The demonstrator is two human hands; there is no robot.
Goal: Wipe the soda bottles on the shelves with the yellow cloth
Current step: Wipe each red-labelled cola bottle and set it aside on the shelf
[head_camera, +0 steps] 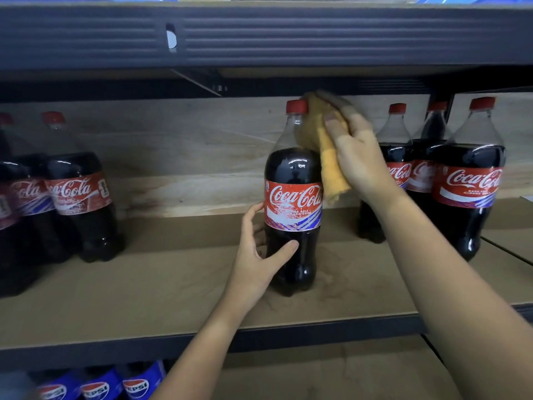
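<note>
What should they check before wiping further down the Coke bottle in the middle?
1. Left hand holds the middle bottle low down: ok.
2. Right hand presses the yellow cloth on the bottle's shoulder: ok.
3. Bottle upright on the shelf: ok.
4. Red cap on: ok.
5. Gap to the right-side bottles: ok.
6. Bottle's back clean: cannot tell.

cloth (331, 168) on bottle (292, 203), hands holding
</note>
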